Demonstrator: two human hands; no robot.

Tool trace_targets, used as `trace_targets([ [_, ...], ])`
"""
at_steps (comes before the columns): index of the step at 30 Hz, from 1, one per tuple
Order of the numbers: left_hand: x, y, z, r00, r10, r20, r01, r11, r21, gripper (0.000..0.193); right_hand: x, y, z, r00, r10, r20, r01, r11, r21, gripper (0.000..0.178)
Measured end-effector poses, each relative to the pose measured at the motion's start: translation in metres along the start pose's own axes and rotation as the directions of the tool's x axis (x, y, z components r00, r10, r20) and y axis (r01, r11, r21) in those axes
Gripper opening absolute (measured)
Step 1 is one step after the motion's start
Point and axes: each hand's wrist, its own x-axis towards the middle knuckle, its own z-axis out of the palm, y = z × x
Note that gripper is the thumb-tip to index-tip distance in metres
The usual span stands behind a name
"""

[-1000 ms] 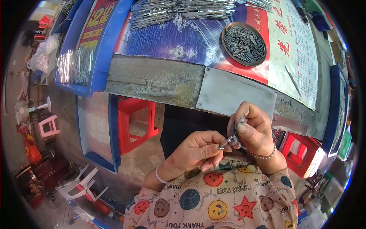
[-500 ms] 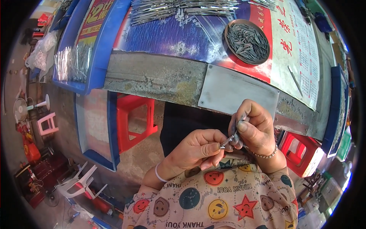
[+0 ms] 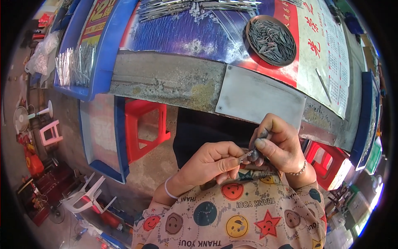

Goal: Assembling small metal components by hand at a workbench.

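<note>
My left hand (image 3: 217,162) is closed in a pinch on a thin, shiny metal rod (image 3: 245,157), held low in front of my printed top. At the rod's other end, my right hand (image 3: 278,143) is closed, thumb bent against curled, grey-stained fingers. Those fingers hide most of that end, and any small part there is too covered to name. Beyond the hands, a round brown bowl (image 3: 265,60) full of small dark pointed metal pieces (image 3: 271,39) rests on the table. A single slim metal piece (image 3: 323,86) lies on the poster sheet to the right.
A pale metal plate (image 3: 259,93) is screwed to the worn table edge (image 3: 166,76). Bundles of slender metal pieces (image 3: 166,9) lie at the back. On the left, a blue bin (image 3: 103,62) holds more upright ones (image 3: 76,64). Red stools (image 3: 143,128) stand below.
My right thumb and fingers have shifted down and left along the rod, covering more of its end. My left hand keeps its pinch. The whole view has shifted slightly.
</note>
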Motion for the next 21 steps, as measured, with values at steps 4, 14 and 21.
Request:
trace_targets([
  [4, -0.003, -0.003, 0.002, 0.997, 0.033, -0.068, -0.022, 0.987, 0.156, 0.018, -0.007, 0.002, 0.0, 0.999, -0.036, -0.01, 0.034, 0.988, -0.15, 0.013],
  [14, 0.002, -0.012, 0.004, 0.938, 0.344, -0.039, -0.243, 0.735, 0.633, 0.015, -0.018, 0.02, -0.005, 0.994, -0.108, -0.005, 0.107, 0.987, -0.119, 0.013],
  [21, 0.006, -0.019, 0.004, 0.818, 0.566, 0.105, -0.421, 0.464, 0.779, 0.021, -0.025, 0.028, -0.001, 0.982, -0.174, -0.068, 0.162, 0.975, -0.154, 0.011],
])
